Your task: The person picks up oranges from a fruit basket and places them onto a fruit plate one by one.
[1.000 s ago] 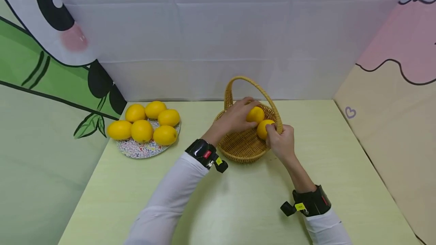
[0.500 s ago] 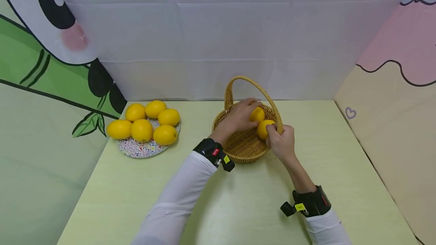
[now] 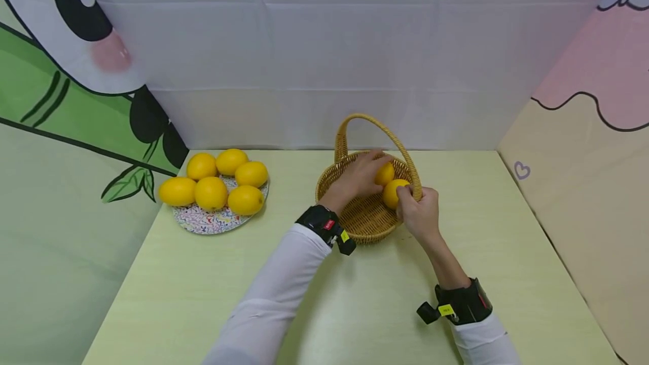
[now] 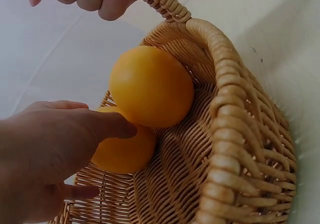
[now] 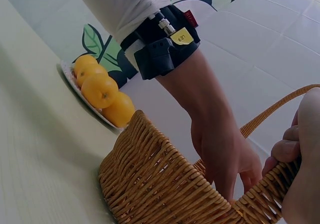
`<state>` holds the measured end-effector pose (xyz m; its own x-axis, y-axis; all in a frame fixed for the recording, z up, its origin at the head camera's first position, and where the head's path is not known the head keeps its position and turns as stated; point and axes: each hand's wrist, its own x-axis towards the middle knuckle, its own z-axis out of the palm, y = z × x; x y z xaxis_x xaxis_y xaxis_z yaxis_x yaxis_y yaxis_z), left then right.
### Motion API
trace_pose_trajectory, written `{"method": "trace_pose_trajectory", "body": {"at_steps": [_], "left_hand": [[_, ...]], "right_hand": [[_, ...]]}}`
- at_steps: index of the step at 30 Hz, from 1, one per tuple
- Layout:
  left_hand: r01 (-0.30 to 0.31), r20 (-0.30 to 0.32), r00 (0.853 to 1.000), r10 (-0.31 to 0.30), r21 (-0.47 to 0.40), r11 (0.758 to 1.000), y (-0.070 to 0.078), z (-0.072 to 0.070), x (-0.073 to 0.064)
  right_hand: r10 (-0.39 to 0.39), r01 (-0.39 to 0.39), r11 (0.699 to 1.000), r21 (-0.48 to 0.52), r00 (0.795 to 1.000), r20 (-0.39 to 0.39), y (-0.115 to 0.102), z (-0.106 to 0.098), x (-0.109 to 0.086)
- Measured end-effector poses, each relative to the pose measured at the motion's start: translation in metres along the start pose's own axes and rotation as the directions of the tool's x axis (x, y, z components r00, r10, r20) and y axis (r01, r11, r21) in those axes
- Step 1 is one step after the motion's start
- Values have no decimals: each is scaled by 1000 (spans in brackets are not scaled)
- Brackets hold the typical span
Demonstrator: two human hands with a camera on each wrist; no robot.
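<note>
A wicker basket (image 3: 367, 224) with a tall arched handle (image 3: 379, 124) stands near the back of the table, two lemons inside. My left hand (image 3: 357, 178) reaches into it and holds the farther lemon (image 3: 386, 173); its thumb lies across that lemon (image 4: 127, 151) in the left wrist view, while the fingers on the far side are hidden. Against it rests the nearer lemon (image 3: 394, 194), plain in the left wrist view too. At the basket's right side my right hand (image 3: 422, 213) grips the foot of the handle, thumb turned inward toward the nearer lemon.
On the left of the table (image 3: 355, 308) sits a speckled plate (image 3: 203, 225) carrying several lemons (image 3: 211, 193). A pale cloth wall (image 3: 304, 61) rises right behind the basket, and printed panels flank the table on both sides.
My left hand and forearm have shifted slightly right, and the farther lemon has moved a little right toward the nearer one. The right hand stays on the handle; the basket looks still.
</note>
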<state>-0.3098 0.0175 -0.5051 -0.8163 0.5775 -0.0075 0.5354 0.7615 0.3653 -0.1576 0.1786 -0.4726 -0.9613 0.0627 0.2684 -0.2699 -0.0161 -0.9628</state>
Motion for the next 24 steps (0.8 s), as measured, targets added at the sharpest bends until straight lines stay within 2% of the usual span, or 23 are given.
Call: {"method": "trace_pose_trajectory", "body": {"at_steps": [3, 7, 13, 18, 20, 24], "left_hand": [[13, 29, 999, -13, -2, 1000, 2, 0, 0], [27, 67, 997, -28, 21, 999, -5, 9, 7], [39, 74, 996, -40, 11, 999, -7, 16, 10], [43, 81, 996, -39, -50, 998, 15, -8, -8], [21, 58, 998, -18, -57, 998, 14, -4, -8], [0, 31, 1000, 1, -38, 999, 22, -10, -17]], "right_hand": [[-4, 4, 1000, -2, 1000, -1, 0, 0, 0], [-13, 13, 1000, -3, 1000, -2, 1, 1, 0], [-11, 11, 1000, 0, 1000, -4, 0, 2, 0], [-5, 5, 1000, 14, 1000, -3, 1, 2, 0], [-9, 9, 1000, 18, 1000, -5, 1, 2, 1], [-17, 17, 1000, 26, 1000, -9, 2, 3, 2]]}}
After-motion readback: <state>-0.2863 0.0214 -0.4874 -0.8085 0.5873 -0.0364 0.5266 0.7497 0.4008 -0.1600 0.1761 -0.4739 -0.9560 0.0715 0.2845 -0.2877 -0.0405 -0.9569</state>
